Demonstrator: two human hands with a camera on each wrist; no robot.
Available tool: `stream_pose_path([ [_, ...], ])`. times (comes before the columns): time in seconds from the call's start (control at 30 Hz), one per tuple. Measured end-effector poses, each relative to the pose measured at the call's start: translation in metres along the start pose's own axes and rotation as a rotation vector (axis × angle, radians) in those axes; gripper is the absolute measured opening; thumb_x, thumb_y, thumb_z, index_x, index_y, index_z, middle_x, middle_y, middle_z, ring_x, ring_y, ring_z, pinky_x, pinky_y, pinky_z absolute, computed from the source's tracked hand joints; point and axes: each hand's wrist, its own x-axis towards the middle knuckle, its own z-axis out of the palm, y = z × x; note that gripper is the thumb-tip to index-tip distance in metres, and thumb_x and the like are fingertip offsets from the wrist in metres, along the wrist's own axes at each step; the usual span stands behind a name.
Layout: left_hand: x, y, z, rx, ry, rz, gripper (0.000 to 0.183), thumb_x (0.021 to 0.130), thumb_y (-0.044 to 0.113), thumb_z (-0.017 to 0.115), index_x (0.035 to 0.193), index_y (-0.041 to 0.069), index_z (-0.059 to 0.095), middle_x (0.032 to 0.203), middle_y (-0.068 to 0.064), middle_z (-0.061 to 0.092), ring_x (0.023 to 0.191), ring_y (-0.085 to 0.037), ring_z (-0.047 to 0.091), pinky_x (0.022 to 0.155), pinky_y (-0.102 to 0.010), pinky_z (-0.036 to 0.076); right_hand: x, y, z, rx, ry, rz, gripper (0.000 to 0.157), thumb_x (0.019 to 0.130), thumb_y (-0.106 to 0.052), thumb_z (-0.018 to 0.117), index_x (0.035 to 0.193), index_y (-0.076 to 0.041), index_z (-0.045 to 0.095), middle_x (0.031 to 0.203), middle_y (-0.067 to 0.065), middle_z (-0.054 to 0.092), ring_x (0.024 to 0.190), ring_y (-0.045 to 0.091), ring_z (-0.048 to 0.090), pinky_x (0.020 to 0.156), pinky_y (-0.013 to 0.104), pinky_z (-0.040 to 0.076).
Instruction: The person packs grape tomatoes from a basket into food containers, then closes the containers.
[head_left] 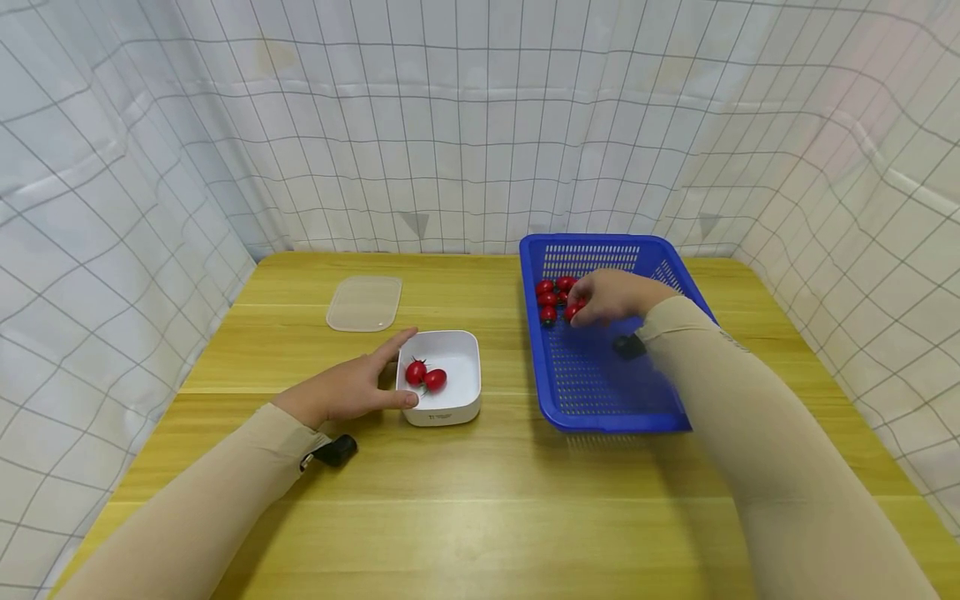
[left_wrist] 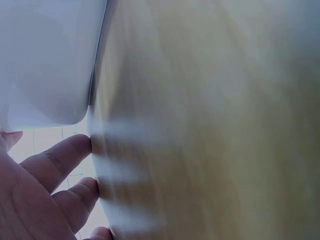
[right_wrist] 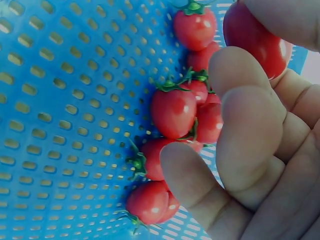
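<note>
My left hand [head_left: 348, 387] is spread at the left side of a white square box [head_left: 461, 354], the thumb at its front-left corner and the index finger at its back-left corner. Two red cherry tomatoes [head_left: 435, 380] with green stems lie inside the box. In the left wrist view the other fingers [left_wrist: 75, 200] reach down to the tabletop beside the box wall. Over the blue basket [head_left: 551, 367], my right hand [head_left: 617, 293] pinches a cherry tomato [right_wrist: 255, 37] between thumb and fingers. Several more cherry tomatoes [right_wrist: 173, 113] lie against each other below it.
A translucent flat lid [head_left: 365, 303] lies on the wooden table [head_left: 465, 517] behind the box. White grid-patterned curtains [head_left: 450, 125] enclose the table at the back and sides. The basket has raised slotted walls and stands at the right.
</note>
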Motion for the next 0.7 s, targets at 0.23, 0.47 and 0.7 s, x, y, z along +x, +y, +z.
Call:
stream_pose_path([
  [0.23, 0.001, 0.0, 0.0, 0.009, 0.006, 0.001, 0.11, 0.091, 0.057, 0.076, 0.171, 0.027, 0.007, 0.168, -0.017, 0.036, 0.154, -0.042, 0.037, 0.126, -0.064, 0.028, -0.006, -0.001, -0.004, 0.049, 0.037, -0.006, 0.021, 0.092, -0.023, 0.076, 0.108, -0.01, 0.071, 0.091, 0.003, 0.066, 0.086, 0.02, 0.065, 0.077, 0.033, 0.061],
  [0.47, 0.001, 0.0, 0.0, 0.003, 0.002, -0.003, 0.109, 0.092, 0.055, 0.076, 0.171, 0.028, 0.006, 0.169, -0.017, 0.035, 0.155, -0.042, 0.035, 0.126, -0.065, 0.027, -0.011, -0.008, -0.01, 0.065, 0.076, -0.014, 0.023, 0.093, -0.024, 0.078, 0.111, -0.011, 0.069, 0.084, 0.004, 0.066, 0.077, 0.022, 0.066, 0.071, 0.033, 0.058],
  [0.7, 0.001, 0.001, 0.0, 0.002, 0.002, -0.008, 0.109, 0.092, 0.053, 0.077, 0.171, 0.027, 0.006, 0.169, -0.018, 0.035, 0.155, -0.042, 0.036, 0.126, -0.064, 0.027, -0.012, -0.017, -0.013, 0.068, 0.128, -0.061, 0.021, 0.094, -0.023, 0.077, 0.109, -0.011, 0.068, 0.082, 0.005, 0.068, 0.072, 0.022, 0.064, 0.065, 0.032, 0.053],
])
